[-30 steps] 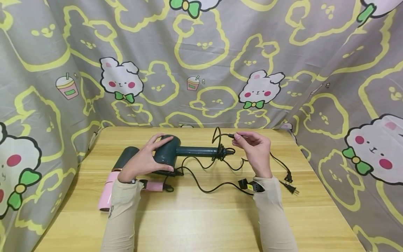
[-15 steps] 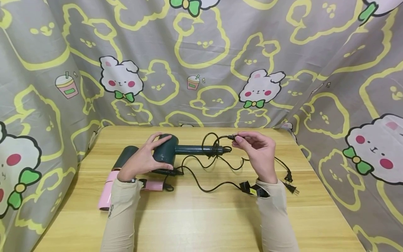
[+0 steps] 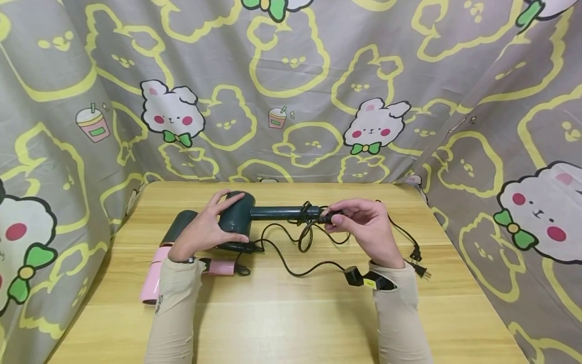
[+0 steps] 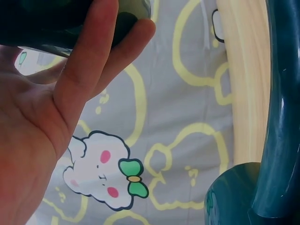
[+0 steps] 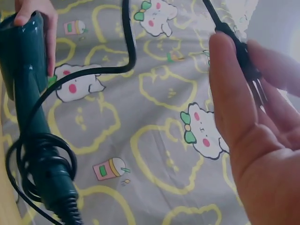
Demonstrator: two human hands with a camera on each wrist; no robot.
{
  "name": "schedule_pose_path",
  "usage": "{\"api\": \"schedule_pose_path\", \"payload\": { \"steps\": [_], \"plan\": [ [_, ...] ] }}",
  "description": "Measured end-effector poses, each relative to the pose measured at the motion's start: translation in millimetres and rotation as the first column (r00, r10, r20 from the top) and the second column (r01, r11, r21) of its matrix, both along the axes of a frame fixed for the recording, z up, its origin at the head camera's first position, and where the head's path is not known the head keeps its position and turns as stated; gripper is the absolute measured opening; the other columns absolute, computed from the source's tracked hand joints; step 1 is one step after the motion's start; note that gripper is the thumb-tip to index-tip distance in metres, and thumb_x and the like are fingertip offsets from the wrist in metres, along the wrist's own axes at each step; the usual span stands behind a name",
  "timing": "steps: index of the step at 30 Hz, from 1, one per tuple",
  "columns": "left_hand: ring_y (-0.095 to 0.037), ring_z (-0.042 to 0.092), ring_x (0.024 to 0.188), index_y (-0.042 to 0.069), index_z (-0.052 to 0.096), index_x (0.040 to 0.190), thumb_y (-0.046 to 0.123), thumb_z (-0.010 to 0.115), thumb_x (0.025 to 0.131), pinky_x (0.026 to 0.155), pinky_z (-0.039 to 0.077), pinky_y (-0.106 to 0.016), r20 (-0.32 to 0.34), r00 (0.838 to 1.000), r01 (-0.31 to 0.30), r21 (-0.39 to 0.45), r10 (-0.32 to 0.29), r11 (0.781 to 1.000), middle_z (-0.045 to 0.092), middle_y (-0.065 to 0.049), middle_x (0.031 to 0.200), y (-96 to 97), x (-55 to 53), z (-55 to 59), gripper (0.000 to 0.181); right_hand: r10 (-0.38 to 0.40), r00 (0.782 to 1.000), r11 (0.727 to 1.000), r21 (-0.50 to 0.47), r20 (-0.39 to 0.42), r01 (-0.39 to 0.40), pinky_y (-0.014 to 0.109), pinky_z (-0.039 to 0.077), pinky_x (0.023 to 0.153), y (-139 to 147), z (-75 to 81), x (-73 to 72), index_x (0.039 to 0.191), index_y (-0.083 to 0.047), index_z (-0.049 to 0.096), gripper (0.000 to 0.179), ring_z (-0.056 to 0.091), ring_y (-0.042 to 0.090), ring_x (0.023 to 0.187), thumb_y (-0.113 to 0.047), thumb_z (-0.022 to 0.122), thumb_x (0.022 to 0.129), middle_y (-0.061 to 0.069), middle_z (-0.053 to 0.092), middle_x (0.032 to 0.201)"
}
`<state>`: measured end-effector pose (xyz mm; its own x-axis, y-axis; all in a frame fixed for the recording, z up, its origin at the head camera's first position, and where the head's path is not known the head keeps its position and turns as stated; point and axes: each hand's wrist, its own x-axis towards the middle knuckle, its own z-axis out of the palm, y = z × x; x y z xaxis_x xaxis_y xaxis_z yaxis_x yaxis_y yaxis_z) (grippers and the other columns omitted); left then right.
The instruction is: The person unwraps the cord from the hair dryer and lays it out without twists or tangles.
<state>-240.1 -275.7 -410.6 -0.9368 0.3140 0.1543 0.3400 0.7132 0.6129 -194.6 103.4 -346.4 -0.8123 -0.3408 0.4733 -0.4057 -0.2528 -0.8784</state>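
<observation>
My left hand (image 3: 204, 227) grips the barrel of a dark green hair dryer (image 3: 238, 217), thumb at the near side and fingers over the far side. The dryer's handle (image 3: 277, 213) points right, with its black cord (image 5: 68, 154) looped around the lower end. Beside that end, my right hand (image 3: 366, 227) pinches the cord's two-pin plug (image 5: 246, 63) between thumb and fingers. The plug's prongs point back toward the palm in the right wrist view. From the plug, a loose bight of cord (image 3: 305, 242) hangs below the handle.
A pink hair dryer (image 3: 152, 275) and another dark green dryer (image 3: 180, 226) lie at the left, partly behind my left forearm. A black cord runs across the wooden table (image 3: 282, 318) to a block-like plug (image 3: 352, 276). Two more plugs lie right, including one (image 3: 420, 272).
My right hand has lowered the plug toward me and slightly left, beside the handle's end. The cord loop that stood above the handle now hangs below it. My left hand keeps its grip.
</observation>
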Motion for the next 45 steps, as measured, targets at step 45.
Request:
{"api": "schedule_pose_path", "payload": {
  "steps": [45],
  "plan": [
    [-0.047, 0.046, 0.137, 0.045, 0.043, 0.155, 0.045, 0.099, 0.065, 0.094, 0.052, -0.063, -0.046, 0.999, 0.015, 0.121, -0.01, 0.992, 0.026, -0.007, 0.168, -4.6, 9.6, 13.8, 0.106, -0.111, 0.888, 0.881, 0.458, 0.447, -0.12, 0.048, 0.06, 0.089, 7, -85.0, -77.2, 0.113, 0.014, 0.066, 0.022, 0.078, 0.019, 0.084, -0.001, 0.069, 0.096, 0.02, 0.078, 0.101]
  ]
}}
